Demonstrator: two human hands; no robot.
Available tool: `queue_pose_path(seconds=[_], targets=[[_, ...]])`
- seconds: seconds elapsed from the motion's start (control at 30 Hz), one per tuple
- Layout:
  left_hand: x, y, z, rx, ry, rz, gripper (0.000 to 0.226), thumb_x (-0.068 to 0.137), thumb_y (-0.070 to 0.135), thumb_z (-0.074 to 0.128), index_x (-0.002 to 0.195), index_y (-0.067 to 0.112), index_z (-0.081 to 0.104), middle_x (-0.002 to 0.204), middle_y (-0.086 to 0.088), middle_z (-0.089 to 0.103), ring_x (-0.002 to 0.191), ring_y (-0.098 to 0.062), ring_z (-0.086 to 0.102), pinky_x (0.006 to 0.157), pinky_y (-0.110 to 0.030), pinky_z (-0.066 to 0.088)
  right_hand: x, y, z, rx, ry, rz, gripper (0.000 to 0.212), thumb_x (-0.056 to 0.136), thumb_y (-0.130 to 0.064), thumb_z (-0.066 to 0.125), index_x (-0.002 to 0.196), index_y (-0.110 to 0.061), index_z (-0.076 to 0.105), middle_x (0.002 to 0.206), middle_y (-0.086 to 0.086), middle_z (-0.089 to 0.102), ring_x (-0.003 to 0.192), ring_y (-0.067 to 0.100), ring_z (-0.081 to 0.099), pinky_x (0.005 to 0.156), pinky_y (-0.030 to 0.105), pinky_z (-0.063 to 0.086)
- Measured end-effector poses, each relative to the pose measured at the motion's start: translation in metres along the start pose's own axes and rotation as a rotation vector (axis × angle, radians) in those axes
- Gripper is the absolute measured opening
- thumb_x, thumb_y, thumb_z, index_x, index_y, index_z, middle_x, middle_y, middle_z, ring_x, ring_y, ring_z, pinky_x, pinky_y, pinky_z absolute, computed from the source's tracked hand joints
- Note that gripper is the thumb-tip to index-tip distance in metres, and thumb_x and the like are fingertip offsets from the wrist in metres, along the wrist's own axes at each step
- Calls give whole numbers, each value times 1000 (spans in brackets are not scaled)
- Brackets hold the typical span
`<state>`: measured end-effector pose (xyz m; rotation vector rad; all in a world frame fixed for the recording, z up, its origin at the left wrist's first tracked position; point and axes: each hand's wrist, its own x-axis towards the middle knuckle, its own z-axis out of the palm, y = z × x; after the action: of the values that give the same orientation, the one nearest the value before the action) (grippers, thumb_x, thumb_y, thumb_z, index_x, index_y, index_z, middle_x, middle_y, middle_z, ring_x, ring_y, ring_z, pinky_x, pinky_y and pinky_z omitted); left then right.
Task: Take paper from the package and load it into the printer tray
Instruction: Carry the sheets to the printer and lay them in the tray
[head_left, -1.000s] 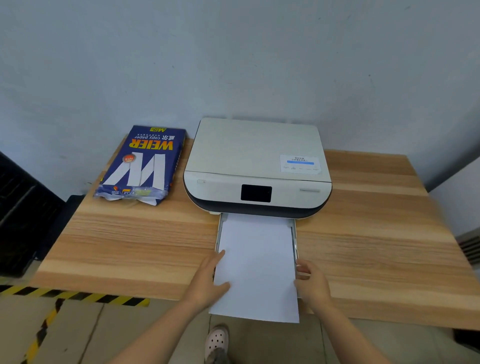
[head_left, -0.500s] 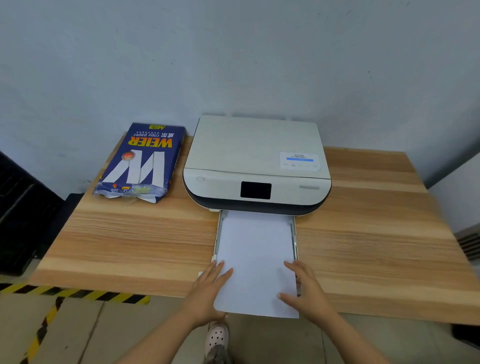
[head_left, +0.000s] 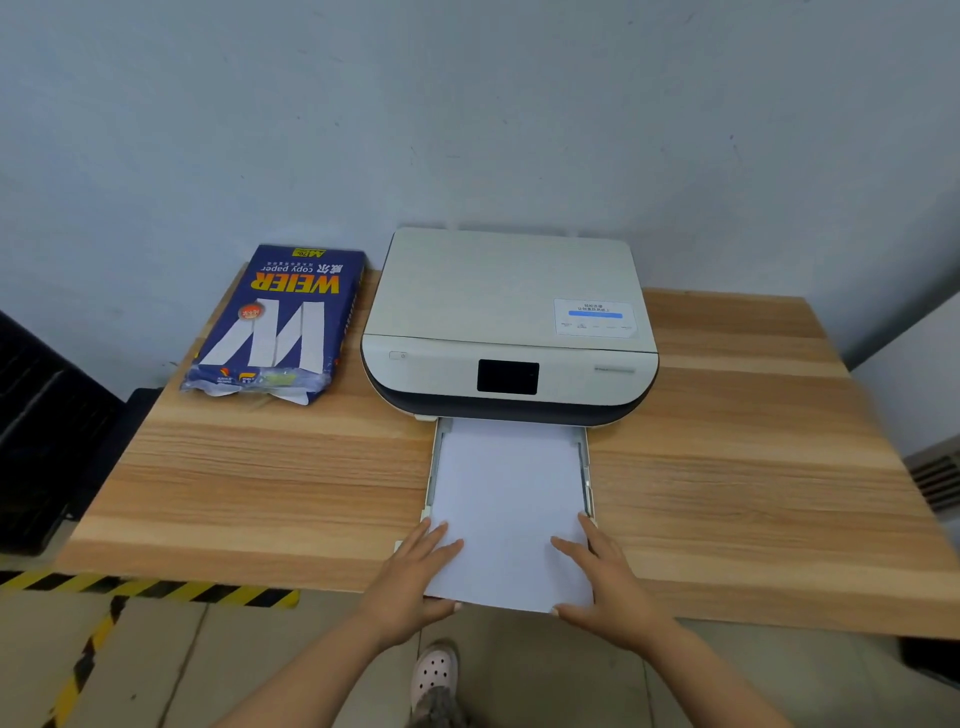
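Note:
A white printer sits at the back of the wooden table. Its paper tray is pulled out toward me. A stack of white paper lies in the tray, and its near end sticks out past the table edge. My left hand holds the paper's near left corner, fingers flat on top and thumb at the near edge. My right hand holds the near right corner the same way. The blue paper package lies left of the printer with its near end torn open.
A wall rises right behind the printer and package. Yellow-black hazard tape marks the floor below the table's near left edge. A dark rack stands left of the table. My shoe shows under the near edge.
The paper has slid further into the tray toward the printer. Both hands have shifted from the stack's sides to its near corners.

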<state>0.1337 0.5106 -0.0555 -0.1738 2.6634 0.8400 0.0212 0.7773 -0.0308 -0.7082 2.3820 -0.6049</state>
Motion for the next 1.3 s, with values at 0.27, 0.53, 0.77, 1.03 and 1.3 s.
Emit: queue_pose_path(seconds=[0.27, 0.53, 0.77, 1.03, 1.3], targets=[[3, 6, -7, -57, 36, -1, 104, 57, 88, 18, 144, 33, 28, 156, 10, 11, 137, 0, -5, 116, -32, 8, 11, 2, -9, -59, -30, 0, 90, 67, -51, 75, 143, -39, 27, 158, -2, -11, 146, 20, -6, 116, 35, 16], [14, 5, -12, -85, 70, 17, 91, 65, 84, 19, 143, 38, 29, 153, 18, 6, 141, -2, -4, 115, -31, 8, 16, 7, -13, -78, 42, -19, 69, 81, -51, 62, 142, -34, 34, 159, -4, 1, 146, 16, 3, 115, 31, 15], [24, 3, -12, -57, 82, 20, 55, 92, 45, 51, 143, 37, 30, 155, 13, 10, 142, -6, 4, 112, -24, 5, 26, 4, -10, -98, 100, -27, 52, 88, -40, 58, 137, -29, 43, 158, -3, 11, 144, 14, 15, 112, 26, 21], [36, -1, -15, 53, 72, 4, 68, 86, 42, 61, 145, 34, 27, 157, 10, 14, 143, -13, 13, 112, -22, 6, 39, 3, -10, -129, 132, -15, 47, 90, -38, 55, 136, -27, 46, 157, -3, 18, 142, 14, 17, 112, 26, 23], [44, 0, -21, 109, 116, 21, 64, 87, 35, 61, 144, 28, 31, 153, 4, 27, 139, -16, 26, 112, -30, 20, 43, 5, -8, -146, 117, 1, 50, 86, -39, 60, 133, -25, 49, 154, 0, 25, 140, 16, 25, 111, 27, 24]])
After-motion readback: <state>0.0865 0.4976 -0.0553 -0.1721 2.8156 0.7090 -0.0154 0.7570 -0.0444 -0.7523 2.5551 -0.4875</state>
